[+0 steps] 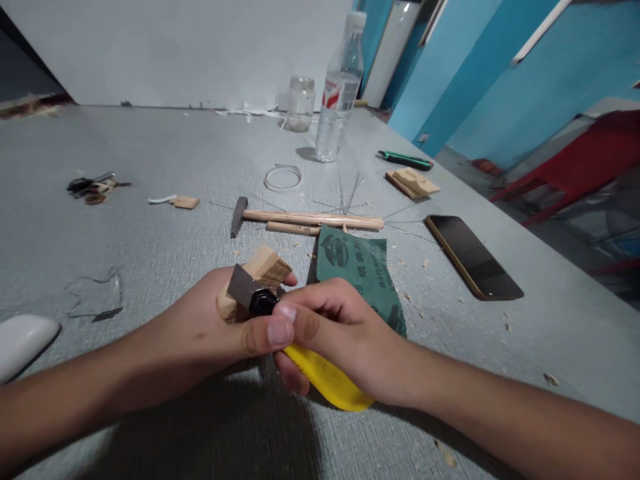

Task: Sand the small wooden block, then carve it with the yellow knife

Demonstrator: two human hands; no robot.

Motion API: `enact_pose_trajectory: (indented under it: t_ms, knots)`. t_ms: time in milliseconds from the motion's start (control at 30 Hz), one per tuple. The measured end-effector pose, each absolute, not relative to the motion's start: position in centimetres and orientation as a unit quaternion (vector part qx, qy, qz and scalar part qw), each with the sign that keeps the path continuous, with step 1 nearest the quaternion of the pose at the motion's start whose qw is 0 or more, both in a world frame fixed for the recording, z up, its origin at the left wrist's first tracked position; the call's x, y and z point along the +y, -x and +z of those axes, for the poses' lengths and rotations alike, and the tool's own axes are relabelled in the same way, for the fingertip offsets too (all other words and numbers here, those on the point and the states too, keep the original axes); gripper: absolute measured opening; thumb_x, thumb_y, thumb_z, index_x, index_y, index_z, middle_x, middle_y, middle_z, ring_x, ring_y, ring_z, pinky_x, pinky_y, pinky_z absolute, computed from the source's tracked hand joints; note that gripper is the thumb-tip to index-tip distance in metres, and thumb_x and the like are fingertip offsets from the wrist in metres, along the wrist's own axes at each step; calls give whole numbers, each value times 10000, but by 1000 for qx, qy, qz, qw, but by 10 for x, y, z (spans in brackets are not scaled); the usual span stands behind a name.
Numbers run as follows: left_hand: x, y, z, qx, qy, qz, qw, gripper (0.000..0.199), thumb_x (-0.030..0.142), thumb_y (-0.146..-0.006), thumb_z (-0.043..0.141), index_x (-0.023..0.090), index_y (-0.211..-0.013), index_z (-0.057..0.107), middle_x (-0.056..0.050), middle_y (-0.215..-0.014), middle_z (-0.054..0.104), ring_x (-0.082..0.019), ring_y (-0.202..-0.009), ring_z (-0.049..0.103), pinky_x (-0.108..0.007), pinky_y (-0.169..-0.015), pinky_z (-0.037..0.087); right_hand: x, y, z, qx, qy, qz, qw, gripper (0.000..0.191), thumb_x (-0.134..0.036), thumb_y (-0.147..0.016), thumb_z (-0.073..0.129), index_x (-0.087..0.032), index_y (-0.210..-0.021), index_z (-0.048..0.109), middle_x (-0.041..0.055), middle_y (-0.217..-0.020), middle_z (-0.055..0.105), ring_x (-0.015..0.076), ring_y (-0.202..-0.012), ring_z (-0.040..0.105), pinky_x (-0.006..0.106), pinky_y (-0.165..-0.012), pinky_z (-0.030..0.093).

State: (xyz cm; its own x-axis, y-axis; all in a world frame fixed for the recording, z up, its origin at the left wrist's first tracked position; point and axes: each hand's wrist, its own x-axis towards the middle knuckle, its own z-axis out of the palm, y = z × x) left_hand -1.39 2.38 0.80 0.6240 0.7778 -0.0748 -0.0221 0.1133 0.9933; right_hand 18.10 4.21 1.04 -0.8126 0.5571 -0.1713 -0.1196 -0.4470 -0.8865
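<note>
My left hand is wrapped round a small carved wooden block, its thumb pressed near the tool's black collar. My right hand grips a yellow-handled knife. The knife's flat grey blade points up and left, lying over the block's near face. Both thumbs meet at the collar. Under and beyond my right hand lies a sheet of green sandpaper. A hammer with a wooden handle rests beyond the block, beside a thin wooden stick.
A plastic bottle and glass jar stand at the back. A phone, green cutter and wood pieces lie right. Keys and a white object are left. Thin wires and shavings lie scattered.
</note>
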Motion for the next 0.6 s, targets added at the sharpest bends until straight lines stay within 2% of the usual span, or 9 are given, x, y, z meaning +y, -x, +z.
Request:
enact_pose_trajectory:
  t_ms: [100,200,267,367,467,533,600]
  knots:
    - [24,13,7,321,-573,300,692,257,401,-976,638,153,-960,706,-5,-782,753,-181,-851,747,-263,-784,574,40,-182,13,-530,247,782,216,523,-571,-959,602,-125,-688,579,-10,-609,572,42,-538,522,157,-541,422]
    - [24,11,11,323,-552,307,705,269,381,-973,648,163,-1131,644,10,-786,758,-177,-816,759,-261,-765,577,38,-184,12,-566,261,751,217,526,-577,-982,562,-123,-719,596,0,-633,584,47,-562,534,160,-557,430]
    - [25,10,13,316,-548,308,710,249,368,-980,645,165,-1122,629,11,-801,765,-162,-824,757,-246,-777,574,35,-185,11,-570,269,744,219,521,-584,-984,556,-124,-743,602,5,-661,595,52,-585,545,168,-581,447]
    - [25,11,14,305,-539,304,724,183,351,-992,631,168,-1003,620,10,-792,768,-144,-819,750,-222,-772,567,30,-185,9,-561,286,742,230,530,-597,-981,554,-126,-741,601,5,-666,592,53,-596,544,173,-591,447]
    - [25,12,13,291,-534,285,741,227,363,-995,618,152,-912,631,-25,-802,773,-160,-845,755,-230,-795,571,29,-182,7,-538,278,762,231,543,-615,-963,570,-128,-725,593,0,-649,580,53,-585,542,171,-575,442]
    - [25,12,14,279,-531,270,754,249,379,-992,617,140,-939,662,-42,-820,777,-166,-848,759,-232,-790,578,32,-180,6,-502,251,799,215,532,-627,-939,601,-133,-743,581,-9,-642,574,56,-568,545,174,-560,451]
    - [25,12,15,275,-519,269,763,245,377,-978,636,151,-1068,668,-27,-811,774,-160,-814,760,-225,-753,584,37,-179,5,-462,222,838,184,512,-630,-910,640,-138,-782,577,-18,-641,579,60,-555,552,174,-540,457]
